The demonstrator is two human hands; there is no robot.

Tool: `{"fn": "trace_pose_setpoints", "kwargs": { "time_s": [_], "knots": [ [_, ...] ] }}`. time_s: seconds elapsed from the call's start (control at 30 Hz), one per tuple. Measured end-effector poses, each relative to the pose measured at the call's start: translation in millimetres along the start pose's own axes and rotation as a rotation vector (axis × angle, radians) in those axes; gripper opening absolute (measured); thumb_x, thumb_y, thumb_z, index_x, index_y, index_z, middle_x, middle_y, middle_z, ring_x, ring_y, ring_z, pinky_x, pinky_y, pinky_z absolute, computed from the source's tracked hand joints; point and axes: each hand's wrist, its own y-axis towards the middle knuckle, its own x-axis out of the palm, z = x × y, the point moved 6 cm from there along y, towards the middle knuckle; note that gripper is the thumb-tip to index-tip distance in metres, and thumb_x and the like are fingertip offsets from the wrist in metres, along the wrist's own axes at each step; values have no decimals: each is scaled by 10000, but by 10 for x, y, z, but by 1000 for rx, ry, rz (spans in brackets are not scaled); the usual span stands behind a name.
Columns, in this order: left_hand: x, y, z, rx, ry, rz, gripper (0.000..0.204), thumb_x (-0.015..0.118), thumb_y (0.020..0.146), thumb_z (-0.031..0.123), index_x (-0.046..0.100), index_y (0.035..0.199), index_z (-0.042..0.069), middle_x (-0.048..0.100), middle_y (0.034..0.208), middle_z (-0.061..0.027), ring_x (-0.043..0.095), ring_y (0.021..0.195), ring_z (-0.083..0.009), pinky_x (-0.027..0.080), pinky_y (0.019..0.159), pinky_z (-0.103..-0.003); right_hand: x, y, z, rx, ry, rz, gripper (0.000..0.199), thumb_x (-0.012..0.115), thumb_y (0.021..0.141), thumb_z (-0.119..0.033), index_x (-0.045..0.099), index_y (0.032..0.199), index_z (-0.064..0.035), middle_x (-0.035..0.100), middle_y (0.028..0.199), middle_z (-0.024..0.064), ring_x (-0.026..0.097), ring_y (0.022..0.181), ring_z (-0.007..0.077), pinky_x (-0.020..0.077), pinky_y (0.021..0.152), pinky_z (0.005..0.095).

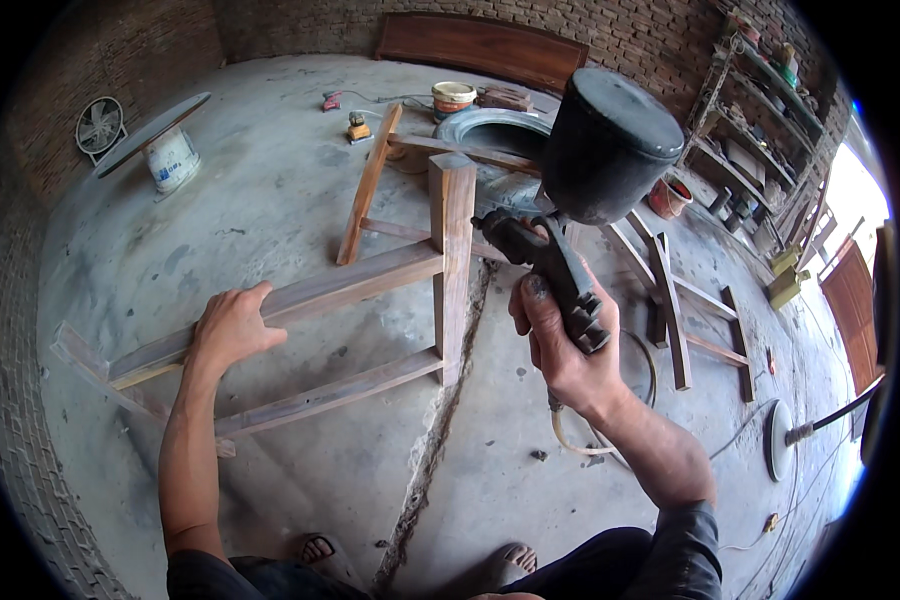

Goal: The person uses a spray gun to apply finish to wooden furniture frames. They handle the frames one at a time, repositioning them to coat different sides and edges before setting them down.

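A black spray gun (567,268) with a large dark paint cup (610,150) on top is gripped in my right hand (575,365), fingers wrapped round its handle. Its nozzle points left, toward the upright post (451,240) of a wooden furniture frame (355,276). Over the frame's upper rail, left of that post, my left hand (232,328) is closed, thumb toward the post. The wood looks greyish brown, with a lower rail (335,392) running below. A hose (560,430) hangs under the gun.
Behind stands another wooden frame (370,185), beside a tyre (490,125). More frame pieces (670,310) are at right, near a red bucket (670,197) and shelves (760,120). A round tabletop on a white bucket (173,160) stands at left. Cables cross the floor at right.
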Motion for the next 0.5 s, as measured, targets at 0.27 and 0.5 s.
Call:
{"fn": "trace_pose_setpoints", "kwargs": {
  "time_s": [0.27, 0.5],
  "knots": [
    [36, 23, -31, 17, -4, 2, 533, 738, 632, 178, 672, 1119, -28, 690, 835, -271, 678, 827, -448, 546, 773, -468, 28, -230, 325, 96, 22, -58, 461, 628, 1010, -81, 509, 1446, 12, 627, 949, 5, 572, 842, 72, 489, 737, 245],
    [38, 26, -43, 16, 9, 2, 565, 740, 625, 176, 675, 1148, -27, 687, 826, -272, 682, 812, -439, 544, 766, -461, 37, -228, 293, 66, 5, -46, 479, 636, 1015, -79, 501, 1467, 6, 638, 935, 15, 579, 836, 76, 490, 735, 242]
  ]
}}
